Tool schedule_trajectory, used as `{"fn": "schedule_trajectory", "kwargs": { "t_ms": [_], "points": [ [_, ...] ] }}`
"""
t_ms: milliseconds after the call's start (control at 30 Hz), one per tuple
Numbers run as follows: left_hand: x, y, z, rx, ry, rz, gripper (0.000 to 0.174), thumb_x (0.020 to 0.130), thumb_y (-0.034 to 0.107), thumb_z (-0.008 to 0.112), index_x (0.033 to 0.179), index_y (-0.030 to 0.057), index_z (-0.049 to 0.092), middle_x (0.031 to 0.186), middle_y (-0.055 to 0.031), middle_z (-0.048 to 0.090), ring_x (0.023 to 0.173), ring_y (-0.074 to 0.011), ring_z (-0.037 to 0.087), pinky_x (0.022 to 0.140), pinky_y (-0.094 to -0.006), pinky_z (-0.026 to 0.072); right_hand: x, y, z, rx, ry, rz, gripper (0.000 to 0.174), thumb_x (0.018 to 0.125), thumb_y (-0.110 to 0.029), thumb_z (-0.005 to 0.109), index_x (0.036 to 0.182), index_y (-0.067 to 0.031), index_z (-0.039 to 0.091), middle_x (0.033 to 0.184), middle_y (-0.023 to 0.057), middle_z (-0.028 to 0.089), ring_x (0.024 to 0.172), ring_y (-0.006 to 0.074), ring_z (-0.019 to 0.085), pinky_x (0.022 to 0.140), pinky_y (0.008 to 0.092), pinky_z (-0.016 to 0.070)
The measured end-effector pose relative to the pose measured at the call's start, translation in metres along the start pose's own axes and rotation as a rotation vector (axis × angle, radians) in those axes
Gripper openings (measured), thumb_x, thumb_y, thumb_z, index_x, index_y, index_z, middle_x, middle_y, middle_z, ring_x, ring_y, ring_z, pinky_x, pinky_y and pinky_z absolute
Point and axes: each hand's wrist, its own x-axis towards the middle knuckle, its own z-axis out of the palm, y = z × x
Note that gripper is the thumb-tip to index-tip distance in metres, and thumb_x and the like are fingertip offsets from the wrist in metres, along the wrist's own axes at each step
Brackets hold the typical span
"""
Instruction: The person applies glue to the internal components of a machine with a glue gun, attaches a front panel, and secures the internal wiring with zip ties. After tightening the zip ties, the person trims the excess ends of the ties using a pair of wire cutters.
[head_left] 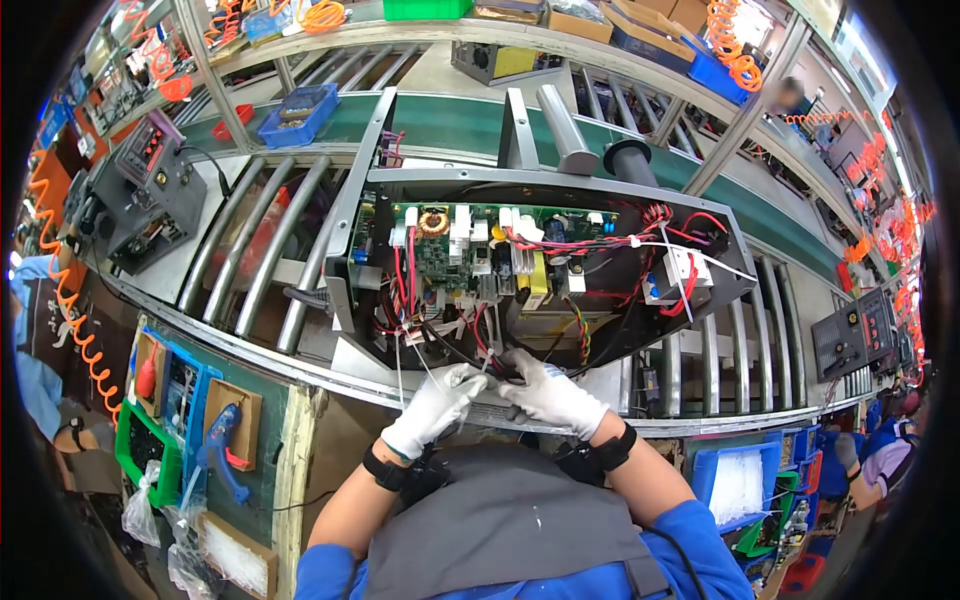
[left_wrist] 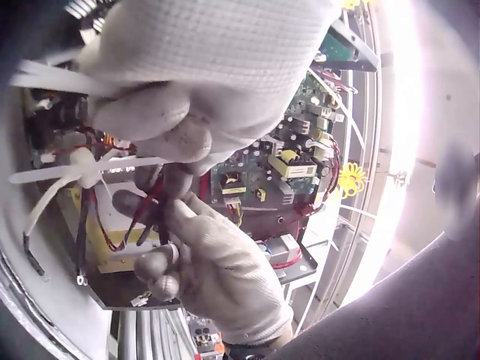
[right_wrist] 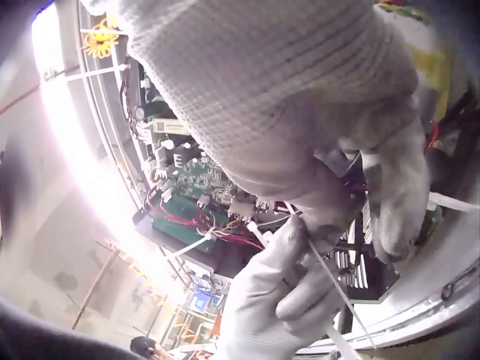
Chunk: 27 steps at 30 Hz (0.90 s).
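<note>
Both hands wear white gloves at the near edge of a black metal chassis [head_left: 540, 180] holding a green circuit board [head_left: 445, 262]. My left hand [head_left: 437, 408] [right_wrist: 274, 307] pinches a thin white cable tie [right_wrist: 341, 291] between thumb and fingers. Close beside it, my right hand [head_left: 558, 398] [left_wrist: 229, 274] has thumb and fingers curled round dark and red wires [left_wrist: 142, 214]; its fingertips are partly hidden. Another white tie [left_wrist: 45, 176] sits round a wire bundle in the left wrist view. White tie tails also stick up from the bundle at the chassis front.
The chassis lies across a roller conveyor [head_left: 255, 255]. Grey units stand left [head_left: 155, 195] and right [head_left: 855, 335]. Near the front edge are a green bin [head_left: 150, 450], a boxed blue tool [head_left: 222, 440] and a blue bin of white ties [head_left: 738, 485]. A blue tray [head_left: 300, 118] sits behind.
</note>
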Motion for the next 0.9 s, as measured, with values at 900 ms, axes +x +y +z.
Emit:
{"fn": "schedule_trajectory", "kwargs": {
  "t_ms": [900],
  "points": [
    [0.039,-0.002,0.015,0.527,0.337,0.431,0.032,0.094,0.017,0.05,0.124,0.0079,0.058,0.107,-0.0192,0.064,0.097,-0.033,0.064,0.082,-0.0353,0.0495,0.019,-0.003,0.027,-0.432,0.587,-0.234,0.038,0.086,-0.017,0.055,0.121,-0.0046,0.046,0.112,0.0215,0.053,0.088,0.0396,0.061,0.074,0.0509,0.0473]
  ]
}}
